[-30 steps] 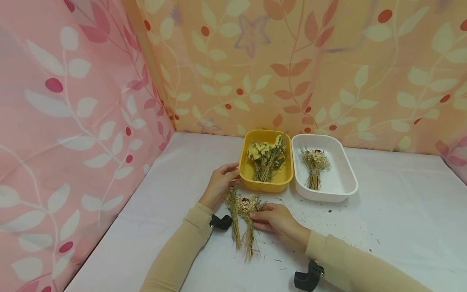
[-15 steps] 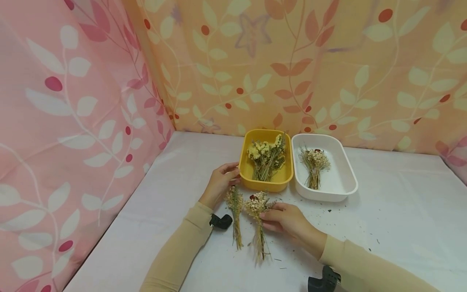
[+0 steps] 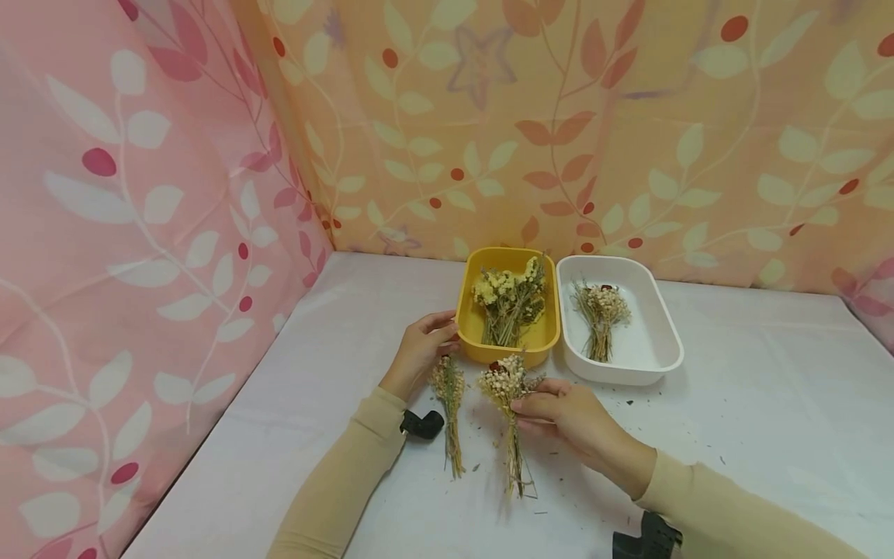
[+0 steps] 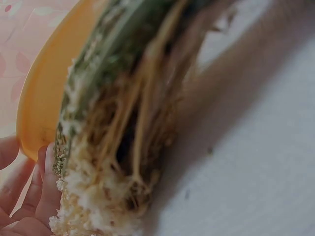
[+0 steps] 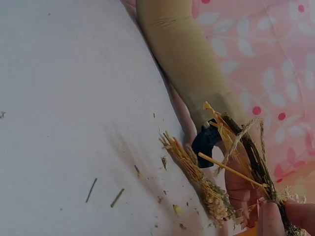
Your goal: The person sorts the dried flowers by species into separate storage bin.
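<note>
My right hand (image 3: 580, 419) pinches a small dried-flower bouquet (image 3: 506, 388) between thumb and fingers where its stems begin. The bouquet has cream blooms and a dark red one, and its stems (image 5: 251, 157) point toward me. My left hand (image 3: 422, 349) rests its fairly straight fingers against the left side of a yellow tub (image 3: 507, 355). Just below that hand, a second dried bouquet (image 3: 450, 411) lies on the table, its cream flower heads large and blurred in the left wrist view. Inside the tub are yellow dried flowers (image 3: 513, 299).
A white tub (image 3: 653, 334) stands right beside the yellow one, with another dried bouquet (image 3: 602, 318) in it. Bits of stem and leaf (image 5: 117, 197) are scattered over the white table (image 3: 768, 419). Floral cloth (image 3: 628, 155) hangs behind and on the left.
My right hand has moved right, away from the second bouquet, and then slightly up toward the tubs with its bouquet. The left hand has stayed against the yellow tub.
</note>
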A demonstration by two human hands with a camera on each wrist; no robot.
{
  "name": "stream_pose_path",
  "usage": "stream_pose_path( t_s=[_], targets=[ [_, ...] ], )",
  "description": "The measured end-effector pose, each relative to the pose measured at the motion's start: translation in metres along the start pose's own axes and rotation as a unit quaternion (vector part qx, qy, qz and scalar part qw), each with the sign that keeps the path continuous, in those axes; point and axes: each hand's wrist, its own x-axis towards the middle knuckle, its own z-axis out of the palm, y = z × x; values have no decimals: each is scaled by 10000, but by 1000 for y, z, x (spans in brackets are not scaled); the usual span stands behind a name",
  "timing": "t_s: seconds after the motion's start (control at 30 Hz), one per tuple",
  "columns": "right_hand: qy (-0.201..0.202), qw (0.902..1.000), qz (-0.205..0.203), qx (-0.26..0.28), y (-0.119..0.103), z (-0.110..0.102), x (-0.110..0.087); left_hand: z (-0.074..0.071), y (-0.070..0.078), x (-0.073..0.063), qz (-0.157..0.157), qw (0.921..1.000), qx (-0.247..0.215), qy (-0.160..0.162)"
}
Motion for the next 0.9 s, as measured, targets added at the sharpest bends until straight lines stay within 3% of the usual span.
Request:
stream_pose_path(
  t_s=[0.67, 0.9],
  targets=[
    [340, 9991, -265, -37, -41, -41, -3, 0, 0, 0, -32, 9998, 84, 153],
    [463, 9988, -175, -25, -55, -61, -3, 1, 1, 0, -29, 9999, 0, 110]
  ],
)
